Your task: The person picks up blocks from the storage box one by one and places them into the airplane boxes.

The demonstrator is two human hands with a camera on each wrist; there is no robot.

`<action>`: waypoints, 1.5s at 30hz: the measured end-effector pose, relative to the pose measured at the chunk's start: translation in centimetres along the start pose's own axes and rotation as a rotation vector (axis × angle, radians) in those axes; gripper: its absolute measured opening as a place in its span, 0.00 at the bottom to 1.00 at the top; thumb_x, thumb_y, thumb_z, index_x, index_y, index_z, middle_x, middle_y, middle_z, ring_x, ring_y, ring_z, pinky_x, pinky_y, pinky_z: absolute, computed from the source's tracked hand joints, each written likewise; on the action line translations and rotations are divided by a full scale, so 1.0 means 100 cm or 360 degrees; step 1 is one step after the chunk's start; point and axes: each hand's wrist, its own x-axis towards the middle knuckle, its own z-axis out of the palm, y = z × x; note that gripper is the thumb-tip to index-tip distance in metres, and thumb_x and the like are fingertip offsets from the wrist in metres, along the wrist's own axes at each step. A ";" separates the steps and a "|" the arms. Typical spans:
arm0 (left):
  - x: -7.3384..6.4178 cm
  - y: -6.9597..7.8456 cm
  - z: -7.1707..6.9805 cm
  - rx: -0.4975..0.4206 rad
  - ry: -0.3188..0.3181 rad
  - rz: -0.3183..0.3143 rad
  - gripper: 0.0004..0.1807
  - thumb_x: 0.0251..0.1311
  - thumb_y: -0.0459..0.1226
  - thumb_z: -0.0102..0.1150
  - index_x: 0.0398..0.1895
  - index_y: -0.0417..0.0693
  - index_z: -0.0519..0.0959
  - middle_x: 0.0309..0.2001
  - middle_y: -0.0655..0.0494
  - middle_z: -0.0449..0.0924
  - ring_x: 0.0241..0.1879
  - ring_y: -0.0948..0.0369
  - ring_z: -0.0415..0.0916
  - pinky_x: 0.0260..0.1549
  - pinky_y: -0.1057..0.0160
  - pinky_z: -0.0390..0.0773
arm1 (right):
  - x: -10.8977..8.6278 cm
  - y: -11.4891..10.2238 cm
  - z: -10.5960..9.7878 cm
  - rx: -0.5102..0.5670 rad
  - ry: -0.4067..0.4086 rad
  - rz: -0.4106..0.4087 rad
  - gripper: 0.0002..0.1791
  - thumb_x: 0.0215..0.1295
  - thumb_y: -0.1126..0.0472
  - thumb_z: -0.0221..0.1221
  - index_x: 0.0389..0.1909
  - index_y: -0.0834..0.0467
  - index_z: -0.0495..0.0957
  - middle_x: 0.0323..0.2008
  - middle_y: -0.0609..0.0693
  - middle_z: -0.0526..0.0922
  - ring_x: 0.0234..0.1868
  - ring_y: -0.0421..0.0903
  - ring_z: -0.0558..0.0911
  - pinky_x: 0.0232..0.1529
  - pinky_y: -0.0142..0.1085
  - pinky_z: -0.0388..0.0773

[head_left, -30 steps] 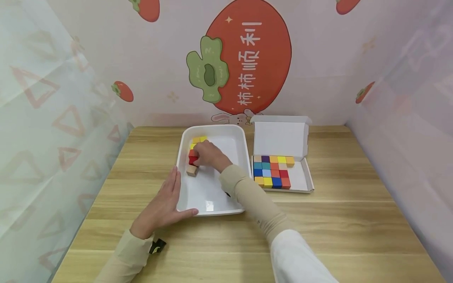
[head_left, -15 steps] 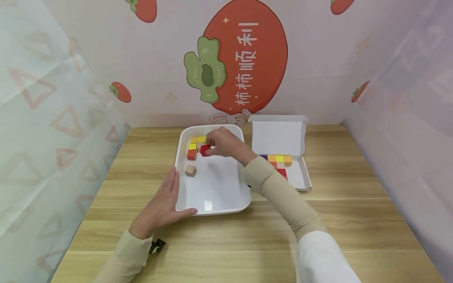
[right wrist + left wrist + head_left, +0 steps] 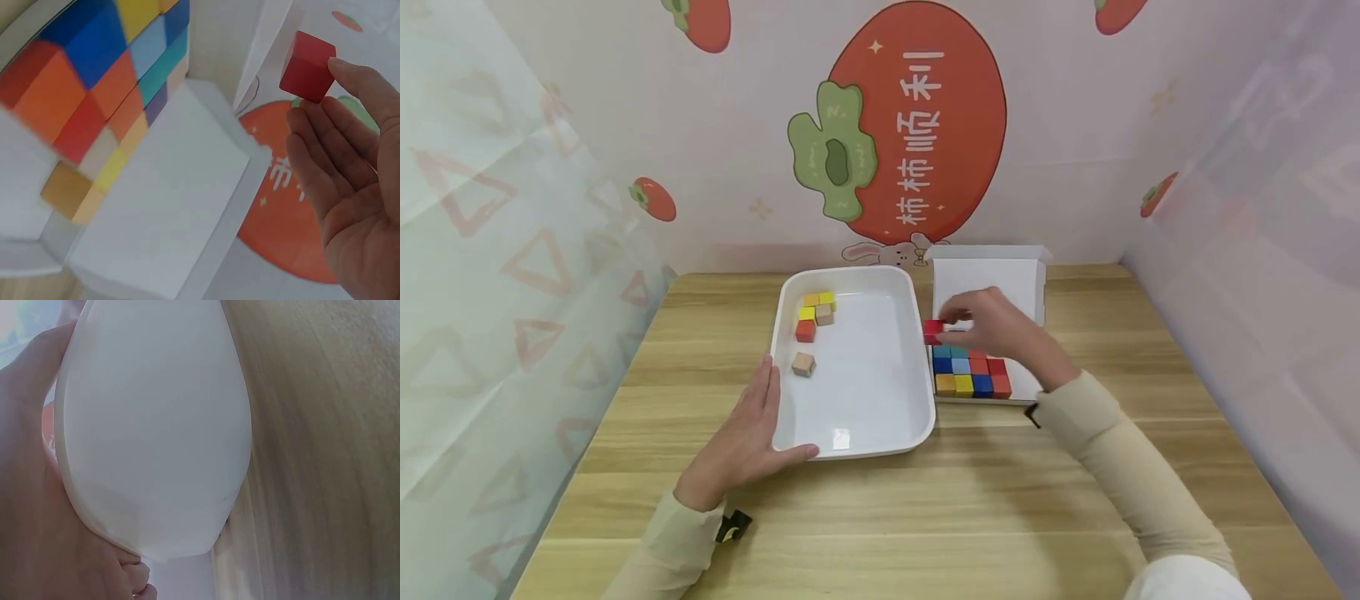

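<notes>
My right hand [image 3: 996, 325] pinches a red cube [image 3: 932, 331] between thumb and fingertips, above the left edge of the open white cardboard box [image 3: 1026, 387]. In the right wrist view the red block [image 3: 308, 67] sits at the fingertips, with rows of coloured cubes [image 3: 94, 40] lying in the box below. My left hand [image 3: 737, 437] rests against the near left corner of the white plastic tray [image 3: 865, 446], fingers straight along its side and thumb at the front rim. The left wrist view shows the tray's outer wall [image 3: 156, 425] beside that hand.
Inside the tray, yellow and orange cubes [image 3: 817, 300] cluster at the far left with a plain wooden cube [image 3: 824, 314] and a red-orange cube [image 3: 806, 331]. Another wooden cube [image 3: 803, 364] lies apart, nearer. The box lid [image 3: 992, 279] stands raised behind the box.
The right hand has lifted the red cube out of the tray and carried it right, over to the box. The left hand has stayed at the tray corner.
</notes>
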 end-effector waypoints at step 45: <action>0.001 -0.001 0.002 0.0002 0.0007 0.0014 0.76 0.55 0.76 0.61 0.85 0.34 0.33 0.87 0.42 0.22 0.87 0.42 0.30 0.81 0.36 0.53 | -0.053 0.088 0.002 -0.0201 -0.0018 0.0438 0.22 0.67 0.57 0.72 0.59 0.61 0.84 0.54 0.61 0.88 0.54 0.58 0.85 0.59 0.57 0.85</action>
